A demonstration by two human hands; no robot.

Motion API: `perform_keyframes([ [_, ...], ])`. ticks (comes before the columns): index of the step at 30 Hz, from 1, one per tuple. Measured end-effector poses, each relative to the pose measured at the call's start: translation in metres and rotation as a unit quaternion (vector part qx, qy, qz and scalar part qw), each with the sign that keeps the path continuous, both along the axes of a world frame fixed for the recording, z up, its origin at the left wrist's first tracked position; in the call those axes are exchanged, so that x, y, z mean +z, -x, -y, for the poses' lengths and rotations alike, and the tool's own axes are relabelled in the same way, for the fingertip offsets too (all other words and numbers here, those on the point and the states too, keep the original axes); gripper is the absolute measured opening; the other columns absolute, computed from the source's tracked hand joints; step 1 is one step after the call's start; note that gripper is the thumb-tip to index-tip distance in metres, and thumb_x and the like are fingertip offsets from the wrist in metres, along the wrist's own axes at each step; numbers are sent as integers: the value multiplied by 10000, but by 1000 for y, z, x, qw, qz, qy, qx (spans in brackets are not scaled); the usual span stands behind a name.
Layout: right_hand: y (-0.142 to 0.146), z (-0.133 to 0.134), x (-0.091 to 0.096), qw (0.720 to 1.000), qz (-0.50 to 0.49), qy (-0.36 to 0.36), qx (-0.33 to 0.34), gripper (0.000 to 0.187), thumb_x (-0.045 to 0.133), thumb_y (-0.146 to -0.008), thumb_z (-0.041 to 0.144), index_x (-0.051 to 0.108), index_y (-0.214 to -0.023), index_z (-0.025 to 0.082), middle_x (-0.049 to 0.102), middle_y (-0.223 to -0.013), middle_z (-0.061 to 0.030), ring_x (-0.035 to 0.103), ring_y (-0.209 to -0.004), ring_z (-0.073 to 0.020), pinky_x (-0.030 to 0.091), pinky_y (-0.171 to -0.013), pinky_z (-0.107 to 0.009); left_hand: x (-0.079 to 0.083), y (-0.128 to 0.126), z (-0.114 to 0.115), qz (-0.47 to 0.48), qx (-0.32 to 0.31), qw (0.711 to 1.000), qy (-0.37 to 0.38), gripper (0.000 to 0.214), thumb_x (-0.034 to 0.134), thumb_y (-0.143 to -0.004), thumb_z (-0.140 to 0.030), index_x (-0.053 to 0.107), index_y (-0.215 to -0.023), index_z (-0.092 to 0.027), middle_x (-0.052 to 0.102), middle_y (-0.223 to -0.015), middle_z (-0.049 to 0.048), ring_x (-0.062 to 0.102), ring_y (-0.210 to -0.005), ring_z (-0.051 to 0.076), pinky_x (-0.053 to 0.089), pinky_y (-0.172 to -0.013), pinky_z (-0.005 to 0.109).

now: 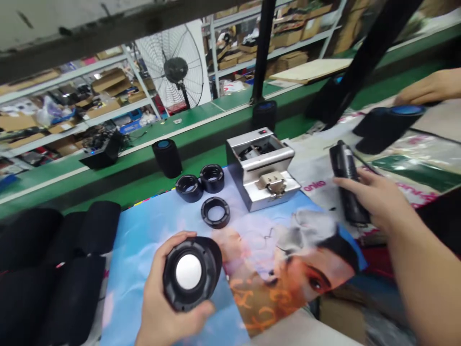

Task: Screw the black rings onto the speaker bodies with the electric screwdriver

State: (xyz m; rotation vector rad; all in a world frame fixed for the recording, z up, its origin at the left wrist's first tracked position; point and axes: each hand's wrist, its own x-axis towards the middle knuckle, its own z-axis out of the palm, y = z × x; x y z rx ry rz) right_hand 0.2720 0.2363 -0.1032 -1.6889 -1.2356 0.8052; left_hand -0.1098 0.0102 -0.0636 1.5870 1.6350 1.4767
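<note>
My left hand (169, 298) is wrapped round a black cylindrical speaker (212, 262), whose round end with a silver disc (188, 272) faces up at me. To the right, my right hand (385, 202) grips a black power tool (347, 185), which looks like an electric screwdriver; its tip is hard to make out. Beyond the left hand, a black ring (215, 212) lies flat on the poster sheet (144, 245). Two taller black rings (189, 187) stand close together behind it.
A metal box machine (261, 168) stands at the poster's back edge. Several black fabric cylinders (32, 235) lie at left. A black speaker (167, 157) stands on the green conveyor (201, 156). At right, another person's hand (432, 86) is near black speakers (391, 125). Dark posts rise ahead.
</note>
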Motion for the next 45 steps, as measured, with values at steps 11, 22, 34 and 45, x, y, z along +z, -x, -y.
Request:
perform_keyframes([
  [11, 39, 33, 71, 899, -427, -28, 89, 461, 827, -552, 340, 628, -959, 255, 693, -1049, -16, 567, -614, -94, 412, -482, -227, 5, -81, -62, 12, -110, 994, 23, 787, 959, -642, -420, 622, -1343, -298, 772, -1258, 42, 792, -1074, 257, 654, -897, 314],
  [22, 76, 66, 16, 916, -342, 151, 143, 539, 878, -680, 476, 487, -939, 209, 630, -503, -48, 591, -420, -199, 468, -412, -228, 21, -89, -68, 112, -59, 982, 142, 879, 993, -486, -372, 661, -1291, -248, 717, -1387, 89, 734, -1216, 342, 646, -959, 381],
  [34, 65, 64, 54, 920, -392, -10, 14, 591, 897, -664, 610, 623, -1027, 232, 613, -576, -3, 511, -393, -167, 418, -378, -268, 25, -90, -66, 139, -74, 972, 175, 876, 961, -489, -315, 641, -1303, -252, 724, -1351, 102, 743, -1172, 376, 686, -790, 394],
  [45, 80, 28, 114, 845, -402, -214, 282, 457, 993, -682, 377, 667, -952, 205, 727, -729, -40, 621, -510, -180, 498, -420, -280, 5, -75, -76, 156, -132, 972, 119, 946, 1010, -442, -286, 632, -1309, -261, 735, -1335, 71, 780, -1102, 322, 679, -889, 373],
])
